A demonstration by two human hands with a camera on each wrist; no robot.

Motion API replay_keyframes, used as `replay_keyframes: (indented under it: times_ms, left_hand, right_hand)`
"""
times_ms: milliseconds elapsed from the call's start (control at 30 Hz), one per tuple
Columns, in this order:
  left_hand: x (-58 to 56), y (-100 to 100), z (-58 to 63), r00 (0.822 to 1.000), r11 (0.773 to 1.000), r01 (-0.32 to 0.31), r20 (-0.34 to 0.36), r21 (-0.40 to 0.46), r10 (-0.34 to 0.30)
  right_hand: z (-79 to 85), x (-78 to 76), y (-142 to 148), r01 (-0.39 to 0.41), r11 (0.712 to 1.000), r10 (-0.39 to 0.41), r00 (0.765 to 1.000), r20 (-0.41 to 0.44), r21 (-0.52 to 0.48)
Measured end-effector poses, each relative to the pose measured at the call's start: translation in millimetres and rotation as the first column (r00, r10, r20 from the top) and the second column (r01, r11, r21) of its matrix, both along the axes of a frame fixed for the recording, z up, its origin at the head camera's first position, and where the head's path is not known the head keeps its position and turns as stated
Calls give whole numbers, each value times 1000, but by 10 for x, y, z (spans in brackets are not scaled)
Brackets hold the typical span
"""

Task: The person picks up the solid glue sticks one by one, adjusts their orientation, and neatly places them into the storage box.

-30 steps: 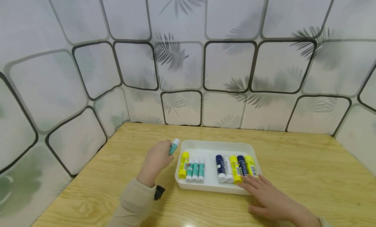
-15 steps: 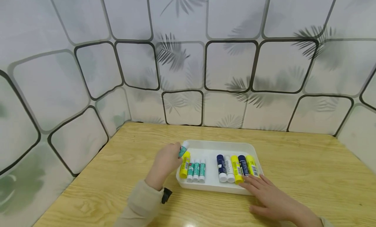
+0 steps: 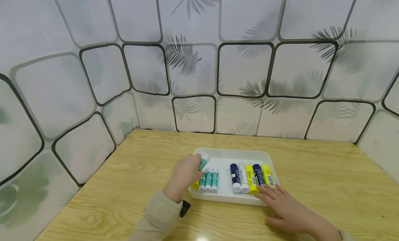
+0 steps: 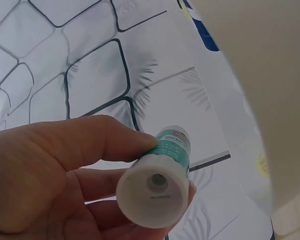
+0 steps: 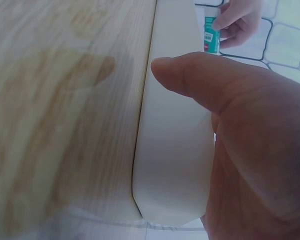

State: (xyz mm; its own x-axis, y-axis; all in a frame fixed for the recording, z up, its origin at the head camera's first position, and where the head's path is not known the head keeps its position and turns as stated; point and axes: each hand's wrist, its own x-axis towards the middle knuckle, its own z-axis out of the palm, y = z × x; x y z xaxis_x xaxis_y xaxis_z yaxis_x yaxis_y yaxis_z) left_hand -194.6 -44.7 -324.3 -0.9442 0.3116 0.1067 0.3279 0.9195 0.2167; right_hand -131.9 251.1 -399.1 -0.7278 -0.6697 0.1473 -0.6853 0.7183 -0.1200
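My left hand (image 3: 186,172) pinches a green-and-white glue stick (image 4: 172,145) between thumb and fingers, above the left part of a white tray (image 3: 229,198). Below it in the head view stand several green glue sticks (image 3: 208,181) side by side, and a yellow glue stick (image 3: 195,184) mostly hidden by the hand. My right hand (image 3: 288,211) rests with extended fingers at the tray's front right corner, fingertips by a row of glue sticks: navy (image 3: 235,178), white (image 3: 243,178) and yellow (image 3: 251,179) among them. The right wrist view shows the thumb along the tray's outer wall (image 5: 177,145).
The tray lies on a light wooden table (image 3: 103,199). A patterned wall covering (image 3: 193,78) with leaf prints rises behind the table and along its left side. Inside the tray a bare strip of floor (image 3: 223,175) separates the two groups of glue sticks.
My left hand has moved right with the green glue stick, from beside the tray to over its left part, covering most of the yellow stick there. The right hand stays in place.
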Motion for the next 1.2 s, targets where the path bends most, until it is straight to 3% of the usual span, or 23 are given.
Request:
replay_keyframes:
  times_ms: [333, 533, 733, 1200]
  left_hand:
    - [-11, 238, -78, 999, 999, 40, 32, -29, -39]
    - [-7, 416, -119, 998, 997, 35, 52, -63, -31]
    - [-21, 557, -173, 996, 997, 15, 91, -79, -7]
    - [-87, 698, -303, 997, 992, 7, 80, -123, 3]
  right_hand:
    - [-6, -3, 11, -24, 1000, 25, 999, -31, 9]
    - [-2, -14, 17, -22, 1000, 22, 1000, 7, 1]
    - [-15, -13, 17, -29, 1000, 30, 999, -27, 2]
    - [-10, -18, 17, -15, 1000, 15, 1000, 4, 8]
